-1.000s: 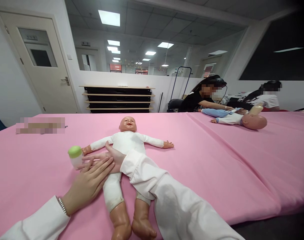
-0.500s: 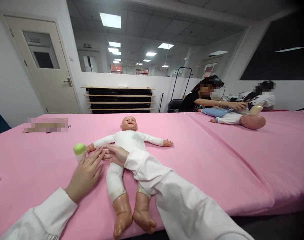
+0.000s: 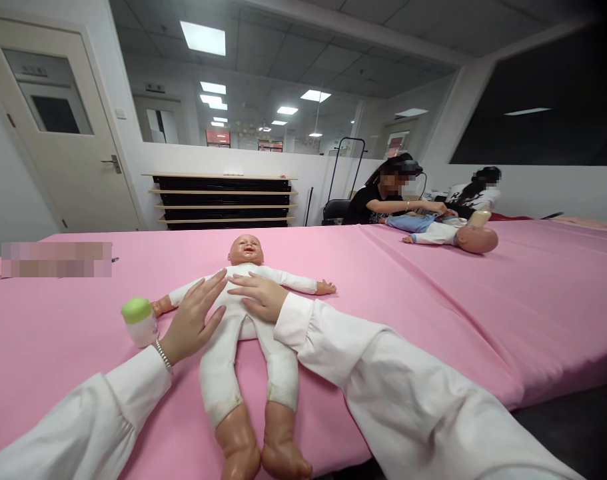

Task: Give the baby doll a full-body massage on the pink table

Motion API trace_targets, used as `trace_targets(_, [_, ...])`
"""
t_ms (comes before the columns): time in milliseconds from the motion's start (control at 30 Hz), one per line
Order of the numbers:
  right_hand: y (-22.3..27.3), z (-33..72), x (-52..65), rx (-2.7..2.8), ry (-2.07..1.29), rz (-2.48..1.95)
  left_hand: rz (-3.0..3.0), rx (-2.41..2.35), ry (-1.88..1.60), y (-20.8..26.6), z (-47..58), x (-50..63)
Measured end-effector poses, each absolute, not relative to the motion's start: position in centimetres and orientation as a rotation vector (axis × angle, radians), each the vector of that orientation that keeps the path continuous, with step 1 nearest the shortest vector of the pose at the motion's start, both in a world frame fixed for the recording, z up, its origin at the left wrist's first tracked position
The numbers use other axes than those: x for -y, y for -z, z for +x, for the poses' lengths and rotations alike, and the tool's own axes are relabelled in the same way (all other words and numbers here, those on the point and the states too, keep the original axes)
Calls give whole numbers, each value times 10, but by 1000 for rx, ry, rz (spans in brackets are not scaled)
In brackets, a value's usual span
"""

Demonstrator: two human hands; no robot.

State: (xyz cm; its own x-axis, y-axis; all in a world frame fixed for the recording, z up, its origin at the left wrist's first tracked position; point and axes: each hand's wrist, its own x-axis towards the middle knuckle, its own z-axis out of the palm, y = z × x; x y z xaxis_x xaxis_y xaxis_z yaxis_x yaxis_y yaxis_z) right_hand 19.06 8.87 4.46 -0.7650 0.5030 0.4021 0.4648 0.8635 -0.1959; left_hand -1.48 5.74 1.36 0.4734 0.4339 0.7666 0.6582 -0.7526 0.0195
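Doll [image 3: 228, 328] lies on pink cloth [image 3: 408, 320], green-lidded bottle [image 3: 140, 324] just beside it.

The doll [image 3: 233, 315] has a matt white cloth body with a smooth, glossy, plastic-looking head [image 3: 246, 251] and feet [image 3: 283, 437], the bottle [image 3: 142, 332] looks like translucent plastic, the bracelet [image 3: 164, 355] gleams like metal, and the sleeves [image 3: 388, 373] and pink tablecloth [image 3: 408, 320] show creased, matt cloth.

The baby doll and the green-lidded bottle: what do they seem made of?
Baby doll: apparently matte white cloth, with soiled edges at lower legs; head and feet probably vinyl, with glossy highlights. Green-lidded bottle: likely plastic, smooth, translucent below.
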Motion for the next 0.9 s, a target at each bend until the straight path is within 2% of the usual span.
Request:
trace_targets(233, [-6, 196, -100, 2497, -287, -747, -2888, 913, 919, 18, -6, -85])
trace_targets(533, [3, 207, -105, 2385, -434, -695, -2980, 1092, 813, 17, -7, -83])
trace_targets(633, [6, 216, -111, 2371, -435, -708, -2964, 1298, 870, 22, -10, -88])
trace_targets(700, [10, 221, -116, 2282, -425, -899, -2935, 1474, 954, 25, -12, -91])
trace_targets(800, [17, 223, -121, 2006, -387, -1266, -2830, 1709, 1152, 29, -14, -95])
trace_targets(900, [20, 222, -120, 1867, -271, -1276, -2640, 1847, 1387, 28, -13, -95])
